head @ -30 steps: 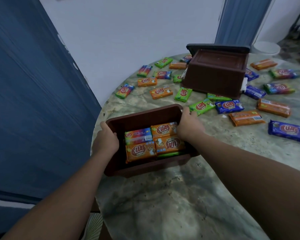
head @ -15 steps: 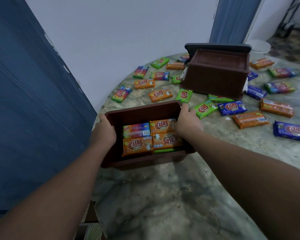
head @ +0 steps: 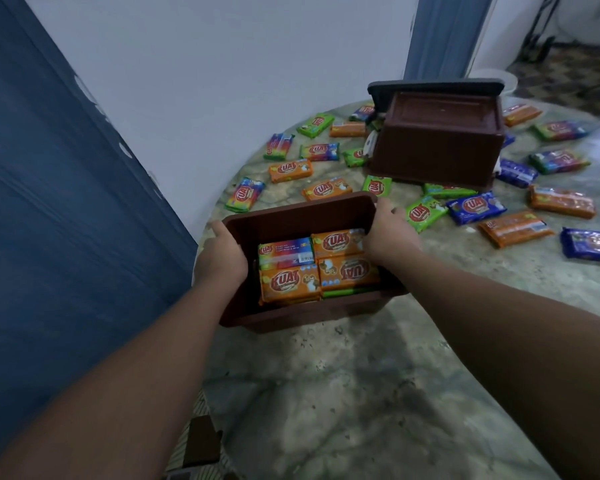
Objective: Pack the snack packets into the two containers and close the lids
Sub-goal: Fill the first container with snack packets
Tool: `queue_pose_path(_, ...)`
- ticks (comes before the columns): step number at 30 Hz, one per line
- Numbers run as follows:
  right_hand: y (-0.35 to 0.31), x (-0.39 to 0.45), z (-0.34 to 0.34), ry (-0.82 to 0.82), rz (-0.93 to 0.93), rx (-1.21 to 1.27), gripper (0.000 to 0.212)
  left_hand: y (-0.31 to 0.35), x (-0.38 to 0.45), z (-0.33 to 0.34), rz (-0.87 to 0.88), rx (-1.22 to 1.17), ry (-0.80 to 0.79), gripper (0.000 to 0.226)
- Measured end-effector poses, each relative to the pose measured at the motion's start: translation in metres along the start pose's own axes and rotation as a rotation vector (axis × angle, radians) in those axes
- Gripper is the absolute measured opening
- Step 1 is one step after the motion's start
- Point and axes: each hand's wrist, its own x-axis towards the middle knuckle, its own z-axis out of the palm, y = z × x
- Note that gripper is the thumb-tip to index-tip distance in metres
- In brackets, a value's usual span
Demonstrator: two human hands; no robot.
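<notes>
An open brown container (head: pixel 302 211) stands on the marble table near its left edge, holding several snack packets (head: pixel 288 284), mostly orange. My left hand (head: pixel 220 256) grips its left wall and my right hand (head: pixel 388 232) grips its right wall. A second brown container (head: pixel 437 140) sits upside down further back, with a dark lid (head: pixel 433 87) leaning behind it. Several loose packets lie on the table around it, among them an orange packet (head: pixel 326 189), a green packet (head: pixel 423 213) and a blue packet (head: pixel 475 207).
The round marble table (head: pixel 343 393) ends close to the container's left side, by a blue door (head: pixel 49 237) and a white wall. More packets lie along the table's right side, such as a blue packet (head: pixel 591 244).
The open container, held by both hands, has stayed about where it was; the view has shifted a little. No packets moved.
</notes>
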Motion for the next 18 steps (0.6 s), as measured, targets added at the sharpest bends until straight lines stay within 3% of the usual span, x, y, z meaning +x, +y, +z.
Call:
queue_pose_path(9, 0.003, 0.002, 0.0, -0.025, 0.003, 0.028, 0.061, 0.006, -0.007, -0.01, -0.013, 0.016, -0.029, 0.051)
queue_pose_path(12, -0.003, 0.003, -0.004, 0.048, 0.032, 0.003, 0.064, 0.011, -0.01, -0.021, 0.05, 0.094, 0.113, 0.054)
queue_pose_path(15, -0.017, 0.017, -0.009, 0.184, -0.075, 0.033, 0.059, 0.027, 0.004, -0.037, 0.21, 0.012, 0.284, 0.051)
queue_pose_path(18, -0.035, 0.04, -0.012, 0.194, -0.202, 0.033, 0.046, 0.052, 0.039, -0.049, 0.206, -0.093, 0.146, 0.041)
